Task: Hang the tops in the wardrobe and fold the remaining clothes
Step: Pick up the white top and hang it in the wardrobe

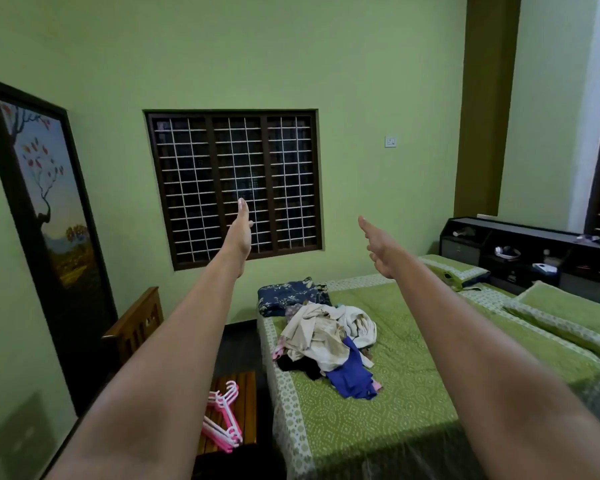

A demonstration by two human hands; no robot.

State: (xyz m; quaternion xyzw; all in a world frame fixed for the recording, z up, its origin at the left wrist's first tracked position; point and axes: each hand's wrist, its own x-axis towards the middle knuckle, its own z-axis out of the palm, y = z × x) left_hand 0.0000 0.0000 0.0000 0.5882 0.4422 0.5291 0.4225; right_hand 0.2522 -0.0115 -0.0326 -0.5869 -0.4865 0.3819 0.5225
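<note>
Reaching forward, both arms were out over the room, left hand (240,230) and right hand (378,245) held edge-on, fingers straight, close together, holding nothing. Clothes (329,337) lay heaped on the bed (413,393), well below the hands; pink hangers (222,417) sat on a slatted surface (248,410) beside it. Judged best: lift one top clear of the heap, then fetch a hanger.

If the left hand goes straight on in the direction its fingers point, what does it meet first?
Probably the barred window. The left hand is open, fingers straight and aimed at the grille, and nothing shows between them. Depth is unclear in this one view.
</note>
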